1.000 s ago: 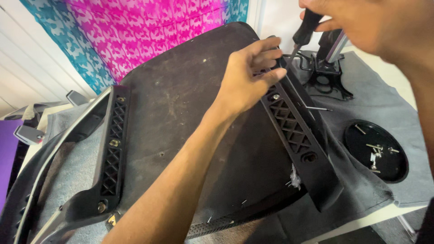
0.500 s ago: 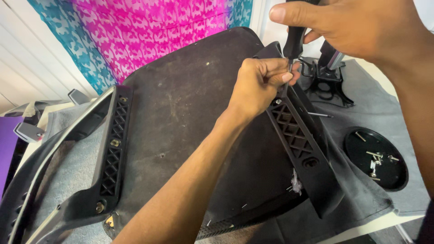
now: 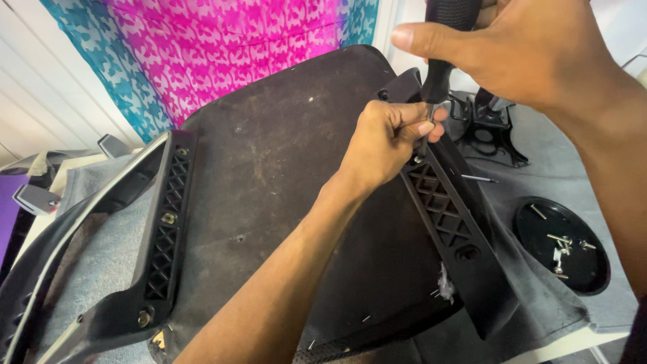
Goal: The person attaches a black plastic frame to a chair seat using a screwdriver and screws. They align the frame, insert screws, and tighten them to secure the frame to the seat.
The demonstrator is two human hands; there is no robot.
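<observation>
nearest, the left hand (image 3: 385, 138) reaches over the upturned chair seat (image 3: 269, 175) on the counter (image 3: 573, 340), fingers pinched shut around the screwdriver (image 3: 438, 74) tip at the right armrest bracket (image 3: 448, 222). above, the right hand (image 3: 522, 50) grips the screwdriver's black handle. a round black dish (image 3: 579, 269) of screws lies to the right.

Round black tray (image 3: 532, 259) at right on grey cloth (image 3: 579, 182), loose screws (image 3: 559, 246) inside. Black metal chair mechanism (image 3: 488, 128) behind it. Pink and teal patterned curtain (image 3: 222, 54) at back. White slatted wall (image 3: 47, 101) at left. Purple object (image 3: 8, 216) at left edge.
</observation>
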